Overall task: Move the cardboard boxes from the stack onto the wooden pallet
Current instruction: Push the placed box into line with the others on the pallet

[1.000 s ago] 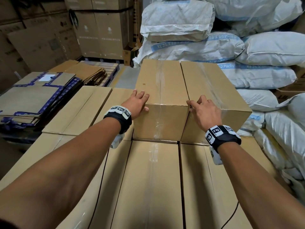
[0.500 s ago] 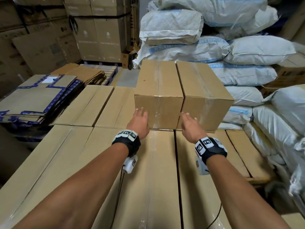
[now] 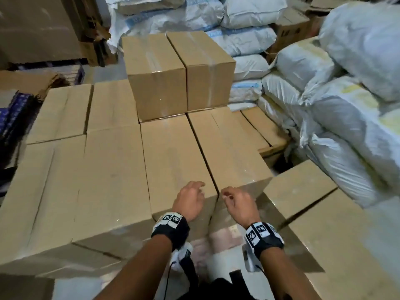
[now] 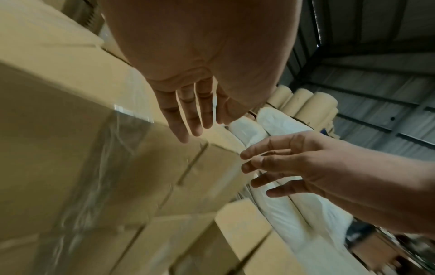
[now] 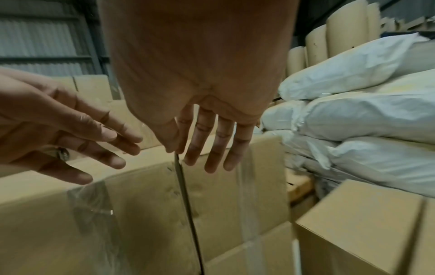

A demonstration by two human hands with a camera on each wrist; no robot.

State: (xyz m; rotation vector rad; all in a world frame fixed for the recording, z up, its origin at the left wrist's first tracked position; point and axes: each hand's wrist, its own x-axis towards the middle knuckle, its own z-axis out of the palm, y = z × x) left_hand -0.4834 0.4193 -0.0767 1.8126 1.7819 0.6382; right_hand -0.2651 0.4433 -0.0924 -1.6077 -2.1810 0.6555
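Head view: both hands hang empty at the near edge of the stack (image 3: 112, 169). Left hand (image 3: 190, 201) and right hand (image 3: 237, 204) flank the seam between two near boxes, fingers loosely curled, holding nothing. Two top boxes (image 3: 173, 76) sit side by side at the far edge of the stack, well apart from the hands. More boxes (image 3: 303, 191) stand lower at the right; white sacks (image 3: 324, 87) are piled behind them. No wooden pallet is visible, so progress is a judgement: many boxes remain on the stack, and most of the task appears left.

Left wrist view: the left hand (image 4: 188, 111) shows straight, slightly spread fingers (image 4: 181, 128) just above a taped box edge; whether they touch it cannot be told. The right hand (image 4: 294, 163) hangs beside it with relaxed fingers apart.

Right wrist view: the right hand (image 5: 207, 141) has fingers (image 5: 233, 154) extended toward the seam between two box fronts, gripping nothing. The left hand (image 5: 65, 141) hovers open to its side.

Compared with the earlier frames: one second ago both hands lay on the near face of the two top boxes; half a second ago they were at its foot. Now the hands are off those boxes and back at the stack's near edge, and the view takes in more of the right side. The two top boxes sit much as before.
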